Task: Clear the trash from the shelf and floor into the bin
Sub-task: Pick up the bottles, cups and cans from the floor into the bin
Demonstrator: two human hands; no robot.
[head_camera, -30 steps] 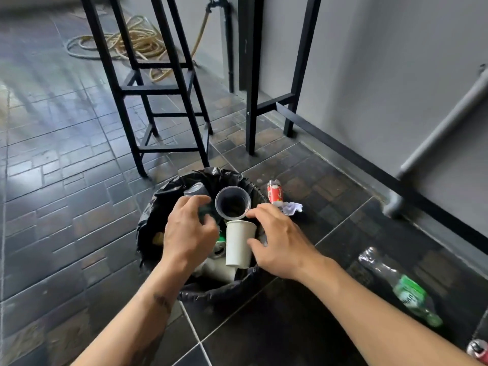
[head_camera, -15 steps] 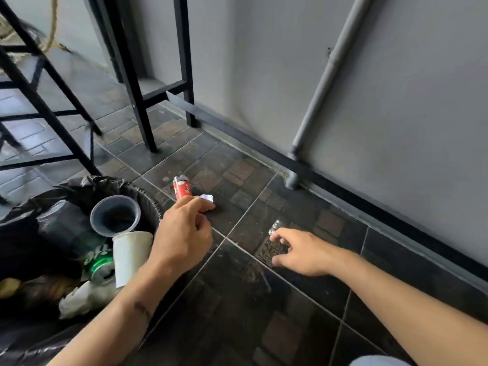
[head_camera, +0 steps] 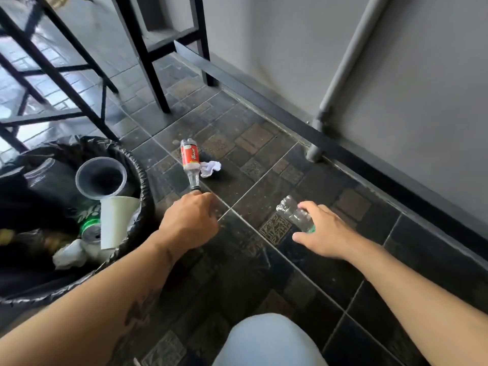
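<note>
While left hand [head_camera: 188, 223] grips red-labelled bottle's [head_camera: 189, 157] neck, right hand [head_camera: 323, 233] clasps clear bottle [head_camera: 293, 213].

A single head-worn wide-angle view looks steeply down and forward at the tiled floor [head_camera: 264, 178] from close above. The grey wall [head_camera: 396, 75] crosses the upper right of the frame, the lined bin [head_camera: 144, 186] sits at left.

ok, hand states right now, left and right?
Left hand: closed on the neck of the red-label bottle.
Right hand: closing around the clear bottle; a firm grip cannot be told.
</note>
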